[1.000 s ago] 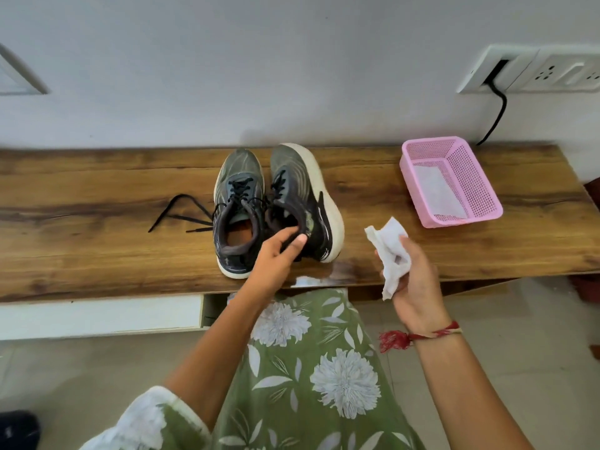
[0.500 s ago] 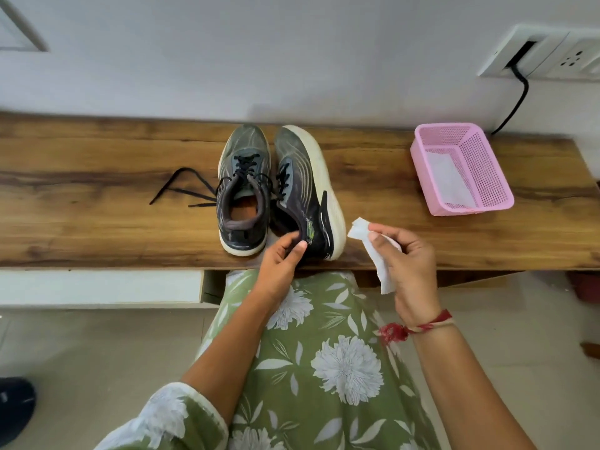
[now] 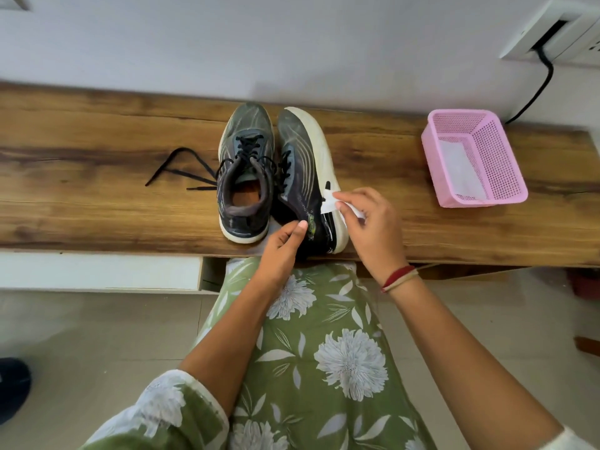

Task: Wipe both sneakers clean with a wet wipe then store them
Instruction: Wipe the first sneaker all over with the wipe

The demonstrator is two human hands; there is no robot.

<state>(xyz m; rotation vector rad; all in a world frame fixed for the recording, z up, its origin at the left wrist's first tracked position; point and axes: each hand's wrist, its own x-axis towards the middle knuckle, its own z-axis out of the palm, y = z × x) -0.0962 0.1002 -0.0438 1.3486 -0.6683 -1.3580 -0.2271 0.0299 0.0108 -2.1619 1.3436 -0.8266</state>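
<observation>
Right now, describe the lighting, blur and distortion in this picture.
Head view: soft, even light, no glare, faint shadow on the wall behind the sneakers; head view edges bow the wooden shelf and tilt the socket; head view shows the wipe in the right hand slightly smeared.

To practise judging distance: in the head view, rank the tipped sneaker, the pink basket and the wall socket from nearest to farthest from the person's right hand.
1. Tipped sneaker, immediately left of the right hand holding the wet wipe.
2. Pink basket, to the right on the bench.
3. Wall socket, high at upper right.
</observation>
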